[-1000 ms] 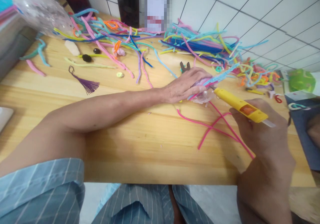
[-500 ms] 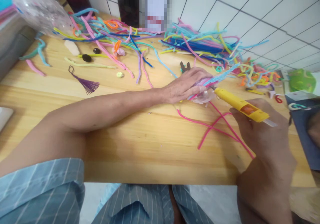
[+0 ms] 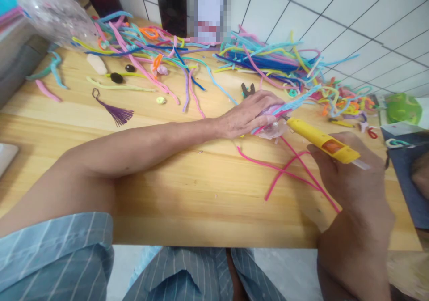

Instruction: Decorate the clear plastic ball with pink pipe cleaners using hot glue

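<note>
My left hand (image 3: 250,114) reaches across the wooden table (image 3: 187,184) and is closed on a small pink and clear piece (image 3: 272,126) with a light blue pipe cleaner (image 3: 298,99) sticking out of it. My right hand (image 3: 348,175) grips a yellow glue gun (image 3: 320,140). The gun's nozzle touches the piece just right of my left fingers. Loose pink pipe cleaners (image 3: 291,169) lie crossed on the table under the gun.
A heap of coloured pipe cleaners (image 3: 268,59) covers the back of the table. Small pliers (image 3: 248,89), a purple tassel (image 3: 115,111), dark beads (image 3: 116,78) and a clear plastic bag (image 3: 53,14) lie there too. A green object (image 3: 404,108) and a dark sheet (image 3: 410,171) sit at the right.
</note>
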Action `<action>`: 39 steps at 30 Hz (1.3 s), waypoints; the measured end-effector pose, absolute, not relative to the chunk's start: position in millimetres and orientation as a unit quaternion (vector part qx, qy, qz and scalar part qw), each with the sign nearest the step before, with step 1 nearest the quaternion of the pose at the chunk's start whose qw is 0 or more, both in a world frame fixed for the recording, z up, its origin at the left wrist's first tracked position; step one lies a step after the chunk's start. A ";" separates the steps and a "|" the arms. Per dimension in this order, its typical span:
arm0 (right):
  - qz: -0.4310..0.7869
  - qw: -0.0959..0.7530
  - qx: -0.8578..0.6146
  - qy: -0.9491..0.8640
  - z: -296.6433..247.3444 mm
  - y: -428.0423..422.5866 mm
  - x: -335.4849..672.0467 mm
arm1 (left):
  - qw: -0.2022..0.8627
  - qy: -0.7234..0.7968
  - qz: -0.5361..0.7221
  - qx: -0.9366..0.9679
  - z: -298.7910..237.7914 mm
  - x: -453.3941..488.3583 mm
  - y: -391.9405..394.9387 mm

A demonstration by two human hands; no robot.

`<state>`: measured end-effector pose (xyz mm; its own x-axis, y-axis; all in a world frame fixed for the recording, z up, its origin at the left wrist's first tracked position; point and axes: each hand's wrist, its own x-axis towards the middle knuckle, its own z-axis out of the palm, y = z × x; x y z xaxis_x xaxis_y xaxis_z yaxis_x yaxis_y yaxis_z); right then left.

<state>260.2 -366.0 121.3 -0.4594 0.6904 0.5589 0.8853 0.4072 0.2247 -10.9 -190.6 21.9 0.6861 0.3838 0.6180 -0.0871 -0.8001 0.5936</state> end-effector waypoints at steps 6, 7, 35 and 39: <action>-0.226 0.199 -0.501 -0.812 121.7 -365.4 265.2 | 0.306 0.086 0.389 0.865 19.2 -9.3 -188.7; -0.218 0.201 -0.511 -0.807 122.2 -365.9 265.9 | 0.306 0.084 0.390 0.865 18.8 -9.2 -188.3; -0.197 0.207 -0.532 -0.797 122.1 -369.5 260.4 | 0.311 0.097 0.372 0.869 21.3 -8.9 -189.0; -0.189 0.204 -0.543 -0.792 120.9 -370.0 263.3 | 0.309 0.094 0.374 0.869 21.7 -9.7 -189.9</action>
<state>263.3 -370.0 120.9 -0.3269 0.7837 0.5282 0.9376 0.3391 0.0772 -9.7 -189.9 21.7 0.7029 0.3952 0.5914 -0.0669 -0.7911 0.6081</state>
